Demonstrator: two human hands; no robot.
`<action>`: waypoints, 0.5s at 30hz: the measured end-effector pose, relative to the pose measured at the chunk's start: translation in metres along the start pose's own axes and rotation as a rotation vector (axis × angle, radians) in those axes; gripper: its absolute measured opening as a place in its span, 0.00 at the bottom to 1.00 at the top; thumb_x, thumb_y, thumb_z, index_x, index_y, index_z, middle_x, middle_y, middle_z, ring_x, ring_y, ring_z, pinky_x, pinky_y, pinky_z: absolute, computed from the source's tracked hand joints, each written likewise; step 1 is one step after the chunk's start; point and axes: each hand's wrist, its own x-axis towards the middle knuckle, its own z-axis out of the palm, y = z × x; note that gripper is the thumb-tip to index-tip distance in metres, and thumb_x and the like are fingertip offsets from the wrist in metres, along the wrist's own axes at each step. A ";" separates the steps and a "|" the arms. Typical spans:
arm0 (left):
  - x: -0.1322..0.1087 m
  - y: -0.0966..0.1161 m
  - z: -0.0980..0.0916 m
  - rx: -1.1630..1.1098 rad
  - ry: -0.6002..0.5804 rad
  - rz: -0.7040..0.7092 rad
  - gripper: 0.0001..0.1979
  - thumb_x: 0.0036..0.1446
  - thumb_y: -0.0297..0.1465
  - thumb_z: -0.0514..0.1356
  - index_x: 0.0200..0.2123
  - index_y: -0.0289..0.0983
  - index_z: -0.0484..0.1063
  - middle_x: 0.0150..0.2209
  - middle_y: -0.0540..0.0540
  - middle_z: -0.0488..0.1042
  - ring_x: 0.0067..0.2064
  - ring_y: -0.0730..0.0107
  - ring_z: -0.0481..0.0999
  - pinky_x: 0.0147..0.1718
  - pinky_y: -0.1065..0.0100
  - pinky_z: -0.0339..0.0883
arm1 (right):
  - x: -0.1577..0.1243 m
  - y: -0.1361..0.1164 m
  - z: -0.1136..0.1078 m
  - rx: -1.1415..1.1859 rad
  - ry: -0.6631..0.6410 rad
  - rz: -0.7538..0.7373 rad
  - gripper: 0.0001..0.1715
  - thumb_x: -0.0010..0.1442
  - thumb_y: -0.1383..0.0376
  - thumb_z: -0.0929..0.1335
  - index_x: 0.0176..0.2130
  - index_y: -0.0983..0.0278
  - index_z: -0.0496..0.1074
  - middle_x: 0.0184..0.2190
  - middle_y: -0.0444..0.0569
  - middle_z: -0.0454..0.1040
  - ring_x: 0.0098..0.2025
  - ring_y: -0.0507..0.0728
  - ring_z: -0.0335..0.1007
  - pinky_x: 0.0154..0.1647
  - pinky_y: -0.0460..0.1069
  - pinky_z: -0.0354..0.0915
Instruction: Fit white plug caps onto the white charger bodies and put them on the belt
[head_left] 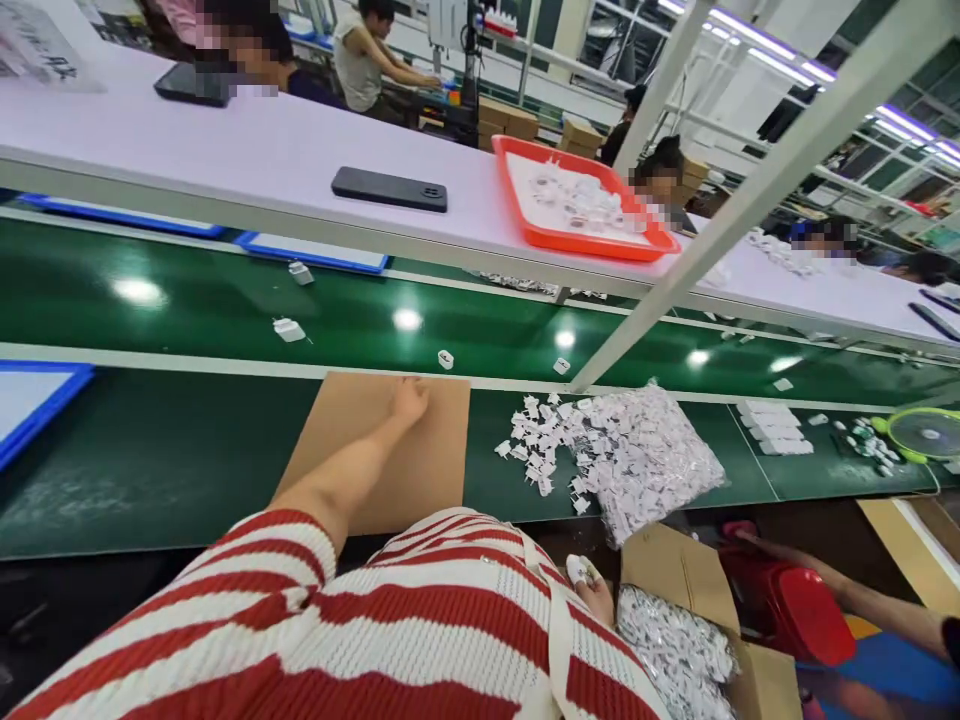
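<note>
My left hand [411, 402] is over the far part of a flat cardboard sheet [367, 455] on the dark green bench. Its fingers are curled in; anything inside them is hidden. Low beside my body, my right hand [596, 598] holds a small white plastic part [577, 570]. An open carton [671, 565] with bagged white parts stands near that hand. On the bench to the right of the cardboard lies a pile of small white plastic parts [536, 435], next to a clear bag [649, 455] full of similar pieces.
Beyond the bench runs a green conveyor belt [345, 320] with scattered white pieces. A raised shelf [285, 140] carries a black phone [390, 189] and a red tray [529, 235]. A slanted metal post [675, 250] crosses the right side. A red stool [814, 615] and another person's arm are at right.
</note>
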 end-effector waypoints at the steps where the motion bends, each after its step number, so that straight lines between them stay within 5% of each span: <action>1: 0.018 0.002 0.003 -0.012 -0.007 0.011 0.24 0.66 0.31 0.58 0.63 0.31 0.66 0.62 0.30 0.69 0.63 0.47 0.68 0.61 0.54 0.63 | -0.001 -0.012 0.004 0.034 0.016 0.023 0.27 0.35 0.49 0.60 0.35 0.51 0.73 0.29 0.51 0.76 0.44 0.75 0.83 0.46 0.65 0.76; 5: 0.076 0.008 0.014 -0.026 -0.061 0.091 0.34 0.61 0.27 0.61 0.69 0.28 0.59 0.69 0.28 0.62 0.66 0.45 0.64 0.64 0.53 0.60 | -0.003 -0.065 0.023 0.202 0.100 0.083 0.24 0.36 0.50 0.64 0.33 0.55 0.73 0.28 0.50 0.74 0.35 0.70 0.79 0.43 0.64 0.75; 8: 0.105 0.009 0.018 -0.025 -0.143 0.191 0.38 0.56 0.25 0.65 0.69 0.33 0.61 0.72 0.32 0.57 0.67 0.43 0.61 0.63 0.52 0.60 | -0.001 -0.110 0.046 0.311 0.107 0.087 0.23 0.38 0.50 0.69 0.34 0.58 0.75 0.32 0.50 0.76 0.38 0.65 0.75 0.45 0.60 0.75; 12: 0.130 0.009 0.015 -0.012 -0.250 0.266 0.24 0.61 0.25 0.61 0.61 0.31 0.70 0.65 0.32 0.66 0.63 0.46 0.65 0.61 0.51 0.62 | 0.006 -0.159 0.080 0.472 0.003 0.106 0.26 0.40 0.48 0.75 0.36 0.60 0.76 0.37 0.49 0.78 0.38 0.57 0.74 0.45 0.54 0.75; 15: 0.126 0.009 0.015 -0.013 -0.255 0.326 0.19 0.68 0.29 0.57 0.58 0.25 0.70 0.59 0.32 0.68 0.61 0.46 0.65 0.61 0.49 0.60 | 0.010 -0.184 0.094 0.601 -0.100 0.119 0.25 0.42 0.53 0.79 0.38 0.60 0.76 0.37 0.47 0.79 0.37 0.55 0.74 0.44 0.51 0.75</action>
